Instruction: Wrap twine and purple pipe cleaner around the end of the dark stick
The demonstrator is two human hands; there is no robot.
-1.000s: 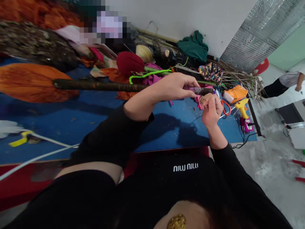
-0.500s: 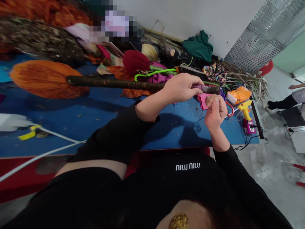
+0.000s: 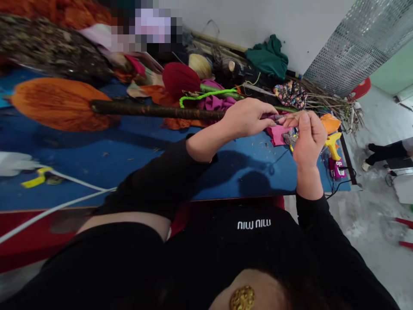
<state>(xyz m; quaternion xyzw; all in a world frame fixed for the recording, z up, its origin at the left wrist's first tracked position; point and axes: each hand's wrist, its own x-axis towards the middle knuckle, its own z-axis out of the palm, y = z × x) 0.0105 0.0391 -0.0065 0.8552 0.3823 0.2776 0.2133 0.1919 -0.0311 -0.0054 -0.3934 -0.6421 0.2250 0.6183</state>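
Note:
My left hand is closed around a dark brown stick, close to its right end. At the stick's left end sits a large orange cloth bundle, gathered around the wood. A purple-grey wrapping shows on the stick just beyond my left fingertips. My right hand is at the stick's right end, its thumb and fingers pinched together and covering that end. What lies between these fingers is hidden. Beneath the stick, between the hands, lies a piece of bright pink cloth.
A yellow glue gun and a purple power block lie near the blue table's right edge. Behind the stick are a dark red bundle, a green pipe cleaner, green cloth and twigs. A white cable crosses the left front.
My right hand has moved up and to the right, from just below the stick's end to over it. The brownish piece in its fingers no longer shows. My left hand keeps its hold.

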